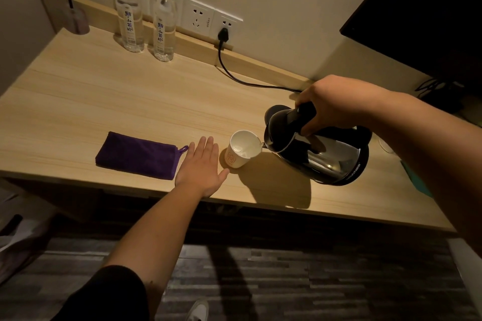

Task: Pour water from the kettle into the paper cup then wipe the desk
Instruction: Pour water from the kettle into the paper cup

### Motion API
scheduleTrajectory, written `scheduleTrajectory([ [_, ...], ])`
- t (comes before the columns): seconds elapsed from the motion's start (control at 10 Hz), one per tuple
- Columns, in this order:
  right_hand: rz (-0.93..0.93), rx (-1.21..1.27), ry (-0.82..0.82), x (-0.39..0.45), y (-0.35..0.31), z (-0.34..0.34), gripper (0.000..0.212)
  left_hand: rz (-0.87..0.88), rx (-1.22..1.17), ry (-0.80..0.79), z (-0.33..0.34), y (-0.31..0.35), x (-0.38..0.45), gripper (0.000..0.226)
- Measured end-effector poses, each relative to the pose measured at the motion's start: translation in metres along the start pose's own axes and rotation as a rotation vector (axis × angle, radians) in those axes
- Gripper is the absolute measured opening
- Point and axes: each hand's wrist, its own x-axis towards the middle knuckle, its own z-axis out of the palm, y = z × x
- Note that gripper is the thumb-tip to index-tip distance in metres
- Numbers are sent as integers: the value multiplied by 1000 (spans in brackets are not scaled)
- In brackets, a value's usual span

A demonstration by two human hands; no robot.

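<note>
Nearest the worktop's (78,101) front edge, the left hand (202,167) lies flat, palm down, fingers spread and holding nothing; its thumb tip sits just beside the base of the paper cup (241,150). To its left a folded purple cloth (138,155) lies flat, its hanging loop near the fingers. The white cup stands upright with water in it. Right of it, the right hand (331,107) is wrapped tight around the black handle of the steel kettle (320,148), which is tipped with its spout at the cup's rim. Further back, a black power cord (234,78) runs to a wall socket (224,26). Two clear water bottles (130,13) stand by the wall, with a lidded drink cup (75,18) in the far corner.
</note>
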Motion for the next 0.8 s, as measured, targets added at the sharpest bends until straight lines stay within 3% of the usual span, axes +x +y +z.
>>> scheduleTrajectory([
  [0.8, 19, -2, -31, 1, -1, -5, 42, 0, 2, 5, 1, 0, 0, 80],
])
